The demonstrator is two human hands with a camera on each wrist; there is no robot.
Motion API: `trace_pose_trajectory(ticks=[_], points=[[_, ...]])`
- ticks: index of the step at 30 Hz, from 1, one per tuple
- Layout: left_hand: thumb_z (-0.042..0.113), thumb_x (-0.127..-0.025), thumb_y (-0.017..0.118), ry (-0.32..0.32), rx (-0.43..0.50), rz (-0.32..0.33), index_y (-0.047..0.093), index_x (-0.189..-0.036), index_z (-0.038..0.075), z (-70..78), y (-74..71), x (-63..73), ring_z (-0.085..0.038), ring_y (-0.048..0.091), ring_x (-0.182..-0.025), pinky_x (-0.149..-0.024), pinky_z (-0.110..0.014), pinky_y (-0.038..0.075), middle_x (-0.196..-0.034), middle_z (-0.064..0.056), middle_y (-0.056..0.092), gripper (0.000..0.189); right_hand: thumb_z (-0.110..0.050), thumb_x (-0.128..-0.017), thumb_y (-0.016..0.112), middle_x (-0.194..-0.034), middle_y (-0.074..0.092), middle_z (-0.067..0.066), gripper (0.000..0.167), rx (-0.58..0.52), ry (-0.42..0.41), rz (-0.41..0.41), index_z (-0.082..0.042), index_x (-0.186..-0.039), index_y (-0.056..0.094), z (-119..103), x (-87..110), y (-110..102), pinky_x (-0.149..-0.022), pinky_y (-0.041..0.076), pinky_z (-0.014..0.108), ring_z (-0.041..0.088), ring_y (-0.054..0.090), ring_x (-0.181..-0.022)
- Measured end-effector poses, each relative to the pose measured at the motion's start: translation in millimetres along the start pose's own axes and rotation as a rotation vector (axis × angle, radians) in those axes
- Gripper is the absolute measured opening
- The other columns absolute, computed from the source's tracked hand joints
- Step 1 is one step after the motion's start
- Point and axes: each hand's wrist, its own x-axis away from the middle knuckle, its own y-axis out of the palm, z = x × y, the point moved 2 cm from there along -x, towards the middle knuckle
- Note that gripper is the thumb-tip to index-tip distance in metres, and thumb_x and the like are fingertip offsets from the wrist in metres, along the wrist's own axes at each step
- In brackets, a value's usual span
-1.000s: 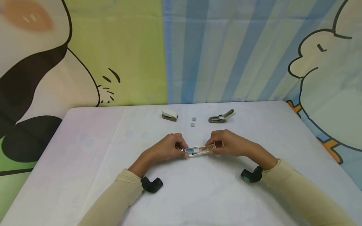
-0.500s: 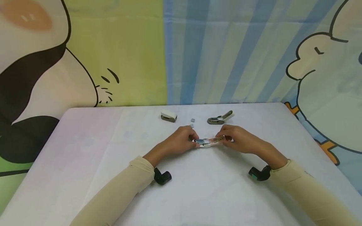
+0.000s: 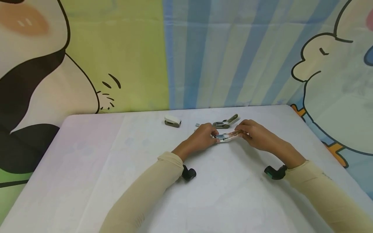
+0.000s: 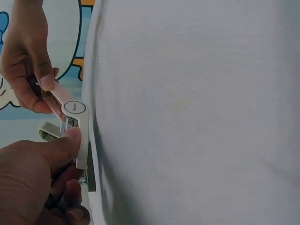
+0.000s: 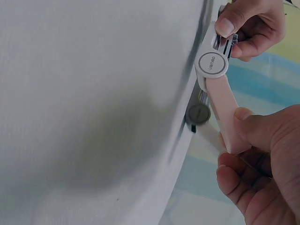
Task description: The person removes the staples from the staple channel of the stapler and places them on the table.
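A white and pink stapler (image 3: 225, 138), swung open, is held above the table between both hands. My left hand (image 3: 202, 137) pinches the end of its white base. Its pink arm (image 5: 222, 101) is pinched at the tip by my right hand (image 3: 259, 136). In the left wrist view the round white hinge (image 4: 75, 107) shows, with the metal staple channel partly behind the left thumb. Just behind the held stapler, a grey-green stapler (image 3: 223, 124) lies open on the table.
Towards the back stands a white and grey-green stapler (image 3: 172, 121), folded closed. A small grey piece (image 3: 197, 125) lies right of it, partly near the left hand. The white-covered table (image 3: 116, 181) ends at a printed curtain (image 3: 227, 55).
Both hands have carried the open stapler forward and to the right, close to the grey-green one. The left hand now covers part of the small grey pieces.
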Motion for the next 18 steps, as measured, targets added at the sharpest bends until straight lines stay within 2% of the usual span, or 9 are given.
trace_pose_trajectory(ticks=[6, 12, 18], points=[[0.017, -0.090, 0.071, -0.034, -0.021, -0.022, 0.070, -0.112, 0.004, 3.1, 1.5, -9.6, -0.015, 0.059, -0.098, -0.083, -0.024, 0.047, -0.102, -0.005, 0.060, 0.025, 0.007, -0.088, 0.067, -0.105, 0.059, 0.016, 0.023, -0.013, 0.034, -0.022, 0.004, -0.110, 0.066, 11, -1.8, -2, -0.072, 0.049, 0.040, 0.028, 0.056, -0.091], [0.017, -0.090, 0.072, -0.024, -0.055, -0.030, 0.072, -0.110, 0.004, 1.5, 1.8, -16.9, -0.013, 0.059, -0.092, -0.080, -0.023, 0.047, -0.097, -0.003, 0.061, 0.023, 0.006, -0.088, 0.067, -0.104, 0.060, 0.014, 0.024, -0.004, 0.065, -0.089, 0.003, -0.112, 0.067, 15, -7.3, -7, -0.071, 0.050, 0.039, 0.026, 0.059, -0.089], [0.019, -0.091, 0.071, -0.038, -0.078, -0.037, 0.071, -0.110, 0.004, -1.1, 5.5, -15.0, -0.010, 0.054, -0.087, -0.077, -0.024, 0.046, -0.096, -0.002, 0.059, 0.025, -0.003, -0.089, 0.069, -0.109, 0.061, 0.013, 0.027, -0.028, 0.132, -0.136, 0.000, -0.116, 0.067, 15, -8.0, -10, -0.069, 0.051, 0.037, 0.021, 0.060, -0.085]])
